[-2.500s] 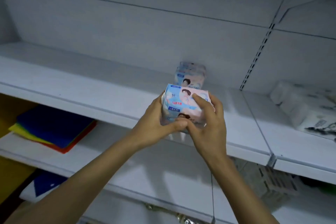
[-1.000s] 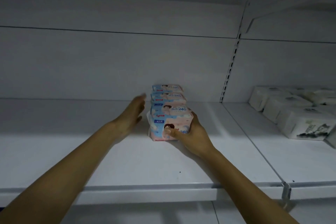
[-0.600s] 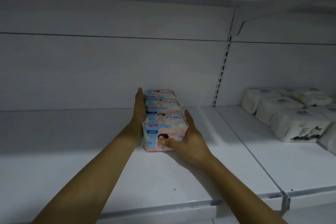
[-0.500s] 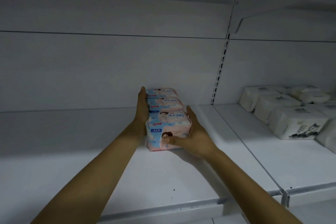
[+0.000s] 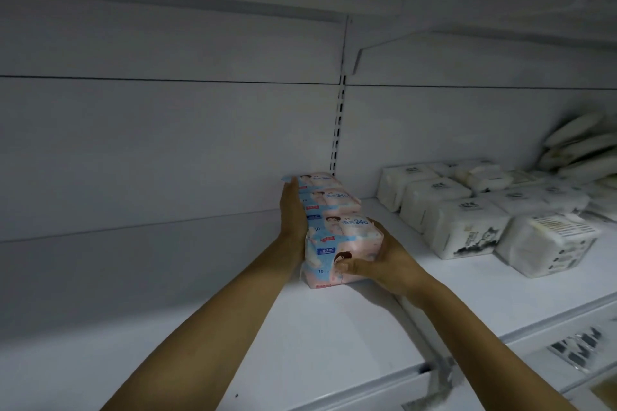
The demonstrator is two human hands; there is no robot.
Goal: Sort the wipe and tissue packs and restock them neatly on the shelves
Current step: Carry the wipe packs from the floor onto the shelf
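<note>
Three pink-and-blue wipe packs (image 5: 330, 200) stand in a row on the white shelf (image 5: 317, 344). The left hand (image 5: 293, 210) presses flat against the row's left side, its grip wide. The right hand (image 5: 387, 265) holds the front pack (image 5: 344, 240) in its grip, thumb on its front face.

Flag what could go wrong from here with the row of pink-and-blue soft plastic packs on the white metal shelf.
1. The left hand presses flat against only the left side of the row of three pink-and-blue soft plastic packs. Nothing braces the right side behind the front pack, so the row could skew toward the white wrapped tissue packs.
2. The right hand grips the front pack with its thumb on the face, so squeezing may dent it.
</note>
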